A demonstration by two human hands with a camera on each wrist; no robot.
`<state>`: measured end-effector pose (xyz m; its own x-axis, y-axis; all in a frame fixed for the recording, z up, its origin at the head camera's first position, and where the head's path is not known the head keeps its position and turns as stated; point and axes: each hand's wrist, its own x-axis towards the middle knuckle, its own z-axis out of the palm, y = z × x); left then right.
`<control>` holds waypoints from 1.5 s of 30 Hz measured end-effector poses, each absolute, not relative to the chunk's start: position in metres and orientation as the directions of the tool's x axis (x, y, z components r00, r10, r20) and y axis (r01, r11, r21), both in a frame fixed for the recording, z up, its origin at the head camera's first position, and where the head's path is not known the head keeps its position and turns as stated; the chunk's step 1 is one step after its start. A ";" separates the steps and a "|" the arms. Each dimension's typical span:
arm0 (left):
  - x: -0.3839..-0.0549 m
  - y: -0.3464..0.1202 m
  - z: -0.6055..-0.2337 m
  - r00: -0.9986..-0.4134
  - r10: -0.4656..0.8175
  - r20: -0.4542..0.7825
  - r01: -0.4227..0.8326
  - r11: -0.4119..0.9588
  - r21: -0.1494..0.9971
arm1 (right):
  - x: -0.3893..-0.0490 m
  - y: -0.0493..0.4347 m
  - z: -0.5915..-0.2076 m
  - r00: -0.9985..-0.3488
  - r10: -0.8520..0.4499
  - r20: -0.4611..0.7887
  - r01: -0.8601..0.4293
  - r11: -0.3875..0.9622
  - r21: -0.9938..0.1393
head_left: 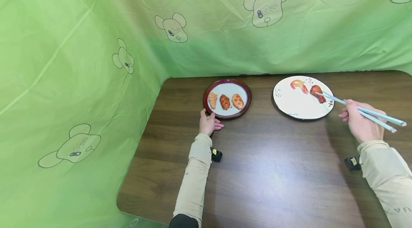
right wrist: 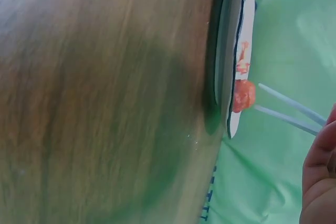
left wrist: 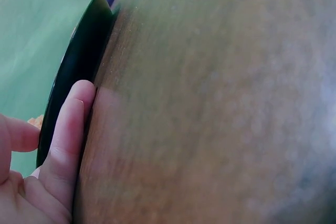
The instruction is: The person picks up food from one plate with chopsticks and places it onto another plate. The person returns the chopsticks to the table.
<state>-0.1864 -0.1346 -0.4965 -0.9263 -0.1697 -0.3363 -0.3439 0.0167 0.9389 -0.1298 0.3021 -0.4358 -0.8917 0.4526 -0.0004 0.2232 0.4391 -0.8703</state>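
A pair of pale blue chopsticks (head_left: 360, 110) is being held in the right hand (head_left: 362, 124), fingers wrapped round them, tips being pressed against a reddish piece of food (head_left: 317, 93) on the white plate (head_left: 297, 108). A shrimp (head_left: 298, 85) is lying just beside it. The dark-rimmed plate (head_left: 243, 110), with three fried pieces (head_left: 225, 101) on it, is being steadied at its near edge by the left hand (head_left: 208, 123), fingers pretty relaxed against the rim.

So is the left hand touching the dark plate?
Touching: in the left wrist view a finger of the left hand lies flat against the dark plate rim.
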 end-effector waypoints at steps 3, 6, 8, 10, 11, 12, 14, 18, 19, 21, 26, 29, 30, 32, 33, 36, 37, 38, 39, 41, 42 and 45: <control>-0.187 -0.135 -0.497 -0.925 -0.174 -0.336 -0.346 0.025 0.938 | -0.131 0.296 -0.433 -0.886 0.463 -0.001 0.216 0.411 -0.886; -0.187 -0.135 -0.497 -0.925 -0.178 -0.336 -0.346 0.031 0.938 | -0.133 0.288 -0.431 -0.887 0.461 0.009 0.196 0.395 -0.898; -0.187 -0.135 -0.496 -0.925 -0.179 -0.336 -0.347 0.031 0.937 | -0.135 0.282 -0.430 -0.895 0.446 0.027 0.174 0.404 -0.898; -0.187 -0.135 -0.496 -0.924 -0.181 -0.336 -0.347 0.029 0.938 | -0.137 0.275 -0.430 -0.904 0.426 0.042 0.157 0.420 -0.894; -0.186 -0.134 -0.495 -0.924 -0.182 -0.337 -0.347 0.028 0.937 | -0.138 0.271 -0.429 -0.907 0.418 0.047 0.149 0.426 -0.892; -0.186 -0.134 -0.495 -0.924 -0.183 -0.337 -0.347 0.027 0.937 | -0.139 0.267 -0.429 -0.912 0.407 0.051 0.140 0.428 -0.893; -0.186 -0.134 -0.494 -0.923 -0.184 -0.338 -0.348 0.027 0.937 | -0.142 0.258 -0.429 -0.920 0.388 0.052 0.131 0.430 -0.893; -0.185 -0.134 -0.493 -0.922 -0.188 -0.339 -0.351 0.034 0.936 | -0.147 0.238 -0.428 -0.938 0.342 0.061 0.100 0.434 -0.895; -0.185 -0.134 -0.492 -0.922 -0.188 -0.339 -0.351 0.036 0.936 | -0.148 0.233 -0.428 -0.942 0.330 0.063 0.091 0.432 -0.897; -0.184 -0.134 -0.492 -0.922 -0.190 -0.336 -0.350 0.041 0.936 | -0.150 0.222 -0.429 -0.952 0.297 0.072 0.067 0.435 -0.898; -0.185 -0.135 -0.494 -0.923 -0.190 -0.335 -0.349 0.041 0.936 | -0.156 0.190 -0.431 -0.975 0.205 0.083 0.019 0.451 -0.892; -0.186 -0.135 -0.496 -0.920 -0.187 -0.343 -0.354 0.028 0.935 | -0.159 0.169 -0.432 -0.986 0.156 0.063 0.011 0.429 -0.903; -0.187 -0.135 -0.496 -0.919 -0.187 -0.346 -0.356 0.023 0.934 | -0.160 0.162 -0.432 -0.988 0.141 0.056 0.007 0.413 -0.911; -0.187 -0.136 -0.497 -0.918 -0.185 -0.350 -0.359 0.014 0.933 | -0.162 0.146 -0.431 -0.993 0.108 0.036 0.008 0.379 -0.925; -0.188 -0.136 -0.497 -0.918 -0.184 -0.351 -0.359 0.012 0.933 | -0.164 0.138 -0.430 -0.995 0.099 0.026 0.012 0.365 -0.931; -0.188 -0.136 -0.497 -0.920 -0.184 -0.347 -0.357 0.021 0.934 | -0.170 0.115 -0.429 -0.998 0.060 0.003 0.017 0.327 -0.945; -0.188 -0.136 -0.497 -0.921 -0.182 -0.345 -0.355 0.023 0.935 | -0.172 0.108 -0.429 -0.999 0.045 -0.009 0.024 0.324 -0.946; -0.188 -0.136 -0.496 -0.922 -0.181 -0.343 -0.352 0.024 0.936 | -0.173 0.101 -0.428 -0.999 0.034 -0.021 0.031 0.322 -0.946; -0.188 -0.136 -0.496 -0.923 -0.179 -0.341 -0.351 0.023 0.936 | -0.175 0.094 -0.428 -0.999 0.017 -0.033 0.036 0.311 -0.950; -0.188 -0.137 -0.496 -0.923 -0.174 -0.343 -0.351 0.015 0.936 | -0.178 0.082 -0.428 -0.999 -0.013 -0.051 0.045 0.287 -0.957; -0.188 -0.137 -0.496 -0.923 -0.171 -0.344 -0.351 0.010 0.936 | -0.180 0.076 -0.428 -0.998 -0.026 -0.059 0.049 0.279 -0.959; -0.189 -0.138 -0.496 -0.923 -0.167 -0.346 -0.351 -0.001 0.936 | -0.184 0.060 -0.428 -0.996 -0.056 -0.067 0.051 0.250 -0.967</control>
